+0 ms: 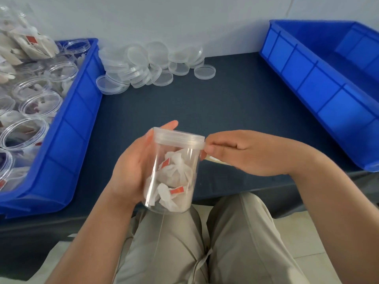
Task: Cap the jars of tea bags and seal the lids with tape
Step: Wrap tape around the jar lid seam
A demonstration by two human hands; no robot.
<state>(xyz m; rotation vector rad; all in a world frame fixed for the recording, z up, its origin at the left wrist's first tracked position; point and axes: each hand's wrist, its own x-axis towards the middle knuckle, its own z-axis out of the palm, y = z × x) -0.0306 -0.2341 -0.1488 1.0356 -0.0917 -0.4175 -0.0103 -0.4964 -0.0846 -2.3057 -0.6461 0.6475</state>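
1. Holding the jar (158, 181) over the lap, at the near edge of the table (205, 103), the person works on one piece only. The jar stands almost upright, a little tilted, with tea bags (178, 169) inside.
2. The lid (178, 138) is already on this jar and looks level on it. So I judge that capping is done here, and sealing is the step in hand.
3. The left hand (131, 160) grasps the jar from its left side, palm against the wall, with one fingertip showing behind the lid.
4. The right hand (252, 152) is clenched at the right edge of the lid, thumb and first finger pinched together at the seam. A pale strip, which I take for the tape (214, 159), runs from this pinch under the hand. Whether a roll is hidden in the palm, I cannot tell.
5. The next move probably calls for turning the jar with the left hand while the right hand keeps the tape tight and flat over the seam between lid and jar, so that no wrinkle or gap stays.
6. Many open jars (41, 103) wait in the blue bin (67, 140) at the left, and loose lids (151, 64) lie in a heap on the table behind. Another blue bin (307, 78) stands at the right. Most of the task is not yet done.
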